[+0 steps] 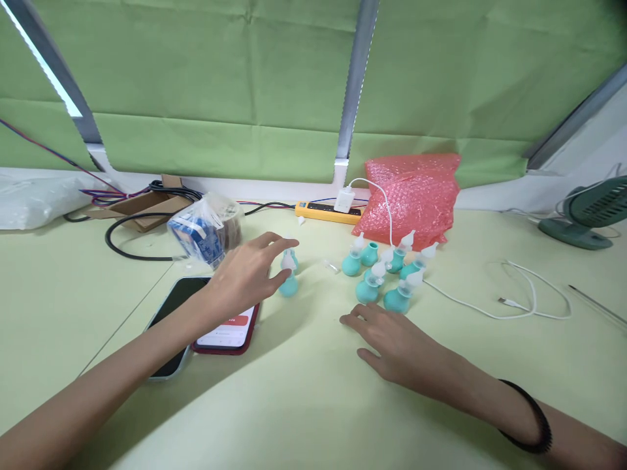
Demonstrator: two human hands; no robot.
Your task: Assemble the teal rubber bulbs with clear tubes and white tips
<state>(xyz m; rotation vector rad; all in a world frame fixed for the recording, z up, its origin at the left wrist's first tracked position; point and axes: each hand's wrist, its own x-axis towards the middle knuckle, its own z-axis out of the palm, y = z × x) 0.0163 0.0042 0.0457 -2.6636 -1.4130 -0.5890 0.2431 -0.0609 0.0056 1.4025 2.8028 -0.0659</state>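
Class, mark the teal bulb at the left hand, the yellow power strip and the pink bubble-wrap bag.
teal bulb (289, 287): head view, round base.
yellow power strip (316, 209): head view, left half.
pink bubble-wrap bag (416, 192): head view, centre.

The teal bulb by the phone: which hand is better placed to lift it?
Left. The left hand has its thumb and fingertip right at the bulb. The right hand lies flat on the table, apart from it and nearer the other bulbs.
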